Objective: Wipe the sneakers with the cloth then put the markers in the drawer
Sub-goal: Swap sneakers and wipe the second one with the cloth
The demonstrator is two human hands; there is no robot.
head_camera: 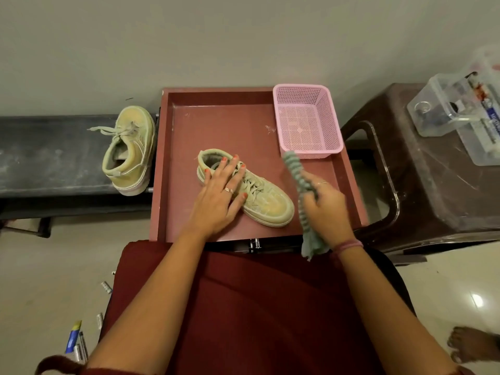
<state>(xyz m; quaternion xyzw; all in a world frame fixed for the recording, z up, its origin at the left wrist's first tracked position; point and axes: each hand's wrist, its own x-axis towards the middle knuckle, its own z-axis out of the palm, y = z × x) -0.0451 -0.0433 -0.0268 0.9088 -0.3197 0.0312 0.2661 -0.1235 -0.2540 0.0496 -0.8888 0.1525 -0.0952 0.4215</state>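
Note:
A pale green-and-tan sneaker (266,203) lies on its sole in the open reddish drawer (216,125), toe toward the lower right. My left hand (220,194) rests flat on its ankle and laces, fingers spread. To the right of the shoe, my right hand (323,205) grips a twisted grey-green cloth (293,165) whose ends stick out above and below my fist. A second matching sneaker (130,150) stands on the dark bench (48,152) to the left. Several markers (77,341) lie on the floor at lower left.
A pink mesh basket (308,120) sits in the drawer's far right corner. At the right, a brown plastic stool (433,171) carries a clear container (460,109). Another person's bare foot (473,345) shows at lower right. My lap in dark red fabric fills the foreground.

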